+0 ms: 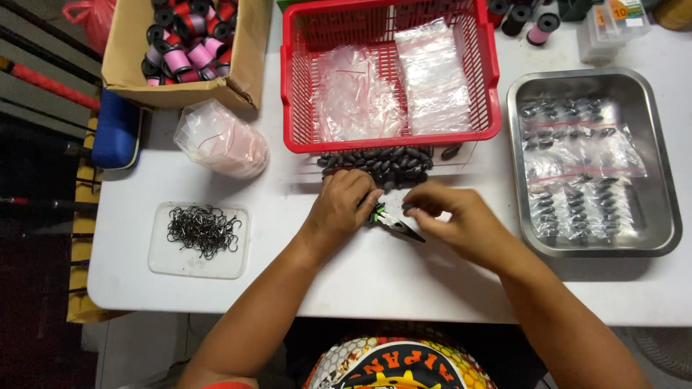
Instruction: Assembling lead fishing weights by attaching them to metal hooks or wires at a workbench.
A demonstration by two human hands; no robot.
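Gripping small pliers [395, 223], the left hand [346, 205] hides their handles; the right hand [450, 216] pinches something too small to identify beside dark sinkers [378, 162] on the white table [375, 281].

A white table [360, 274] carries a red basket [486, 79] at twelve o'clock, holding clear bags [432, 72]. At one o'clock of the left hand [346, 205] lie dark grey sinkers [378, 162]. At three o'clock sits a silver tray [667, 216]. At nine o'clock, black hooks [203, 229]. At eleven o'clock, a brown box [126, 50] of pink, red and black spools [189, 39].
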